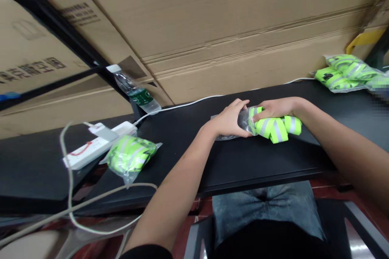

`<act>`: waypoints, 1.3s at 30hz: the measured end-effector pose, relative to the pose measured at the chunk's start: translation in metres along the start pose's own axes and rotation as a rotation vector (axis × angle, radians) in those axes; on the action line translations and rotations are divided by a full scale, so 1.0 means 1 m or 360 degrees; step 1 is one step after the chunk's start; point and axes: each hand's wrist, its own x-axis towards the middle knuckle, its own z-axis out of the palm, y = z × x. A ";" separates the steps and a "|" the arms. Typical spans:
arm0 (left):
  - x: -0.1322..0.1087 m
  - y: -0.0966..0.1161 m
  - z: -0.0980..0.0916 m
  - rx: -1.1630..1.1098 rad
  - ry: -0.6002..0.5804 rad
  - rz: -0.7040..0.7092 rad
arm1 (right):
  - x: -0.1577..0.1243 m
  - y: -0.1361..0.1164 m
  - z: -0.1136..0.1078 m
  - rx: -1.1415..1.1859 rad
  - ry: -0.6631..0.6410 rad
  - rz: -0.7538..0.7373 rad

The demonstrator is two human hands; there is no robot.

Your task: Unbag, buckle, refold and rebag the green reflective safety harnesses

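On the black table, my left hand (230, 120) is wrapped round a clear plastic bag (245, 120), holding its mouth toward the right. A folded neon-yellow reflective strap (275, 127) with silver stripes lies partly at the bag's mouth, its loops hanging out on the right. My right hand (275, 108) rests over the strap with its fingers closed on it, the fingertips at the bag's opening. How far the strap reaches into the bag is hidden by my hands.
Bagged neon-yellow straps lie at the left (130, 156) and the back right (349, 73). A white power strip (100, 145) with cables and a water bottle (136, 91) stand on the left. Large cardboard boxes (227, 20) rise behind the black table (243, 166).
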 end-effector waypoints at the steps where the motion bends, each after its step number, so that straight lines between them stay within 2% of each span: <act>1: 0.001 0.002 0.002 -0.0013 -0.0034 0.0016 | 0.000 0.001 0.000 -0.0009 -0.0038 0.0002; 6: 0.002 0.014 0.013 -0.0008 -0.0153 0.0116 | 0.007 0.009 -0.001 0.0094 0.0002 -0.0017; 11: 0.003 0.019 0.017 0.0123 -0.0172 0.0072 | 0.013 0.014 0.000 0.0207 0.0088 0.0071; 16: 0.006 0.018 0.021 0.0034 -0.0073 0.0061 | 0.015 0.014 0.004 0.0090 0.0092 0.0071; 20: 0.006 0.017 0.018 -0.0014 -0.0049 0.0085 | 0.015 0.016 -0.001 0.0077 0.0212 0.0145; 24: 0.002 0.019 0.012 0.0011 -0.0084 0.0066 | 0.015 0.016 -0.011 -0.0275 0.0144 0.0140; 27: 0.001 0.021 0.012 0.0027 -0.0065 0.0114 | 0.014 0.014 -0.015 -0.0415 0.0102 0.0121; 32: 0.001 0.021 0.019 0.0058 -0.0066 0.0179 | 0.013 0.016 -0.013 -0.0361 0.0084 0.0065; 35: 0.001 0.020 0.028 0.0086 -0.0118 0.0206 | 0.017 0.021 -0.010 -0.0330 0.0163 -0.0076; 39: 0.001 0.019 0.039 0.0075 -0.0124 0.0038 | 0.027 0.024 -0.006 -0.0356 0.0357 -0.0188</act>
